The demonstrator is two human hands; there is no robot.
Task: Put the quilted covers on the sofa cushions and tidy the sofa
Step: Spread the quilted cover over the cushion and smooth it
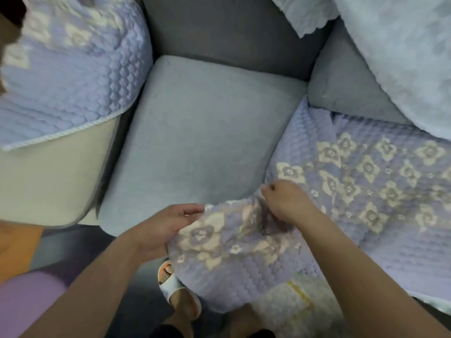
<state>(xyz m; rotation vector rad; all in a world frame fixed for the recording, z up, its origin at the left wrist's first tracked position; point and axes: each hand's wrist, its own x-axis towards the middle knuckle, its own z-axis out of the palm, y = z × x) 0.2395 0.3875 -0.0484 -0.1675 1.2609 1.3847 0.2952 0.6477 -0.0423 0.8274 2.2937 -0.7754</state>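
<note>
Both hands gripping the quilted cover (234, 240) at sofa's front edge: left hand (166, 223) pinching its bunched edge, right hand (285, 201) pinching a fold. Step looks like spreading it; next prob. pulling it left over bare seat cushion (200, 142). Beyond: grey sofa back (231, 28), covered armrest (68, 76).

Between the hands, the cover (244, 240) is lilac quilting with cream flowers; beyond them, a plain grey-blue cushion (202, 142).

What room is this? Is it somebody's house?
Probably a living room at home: a grey sofa with a bare seat cushion, flowered quilted covers going on, and a foot in a house slipper.
</note>
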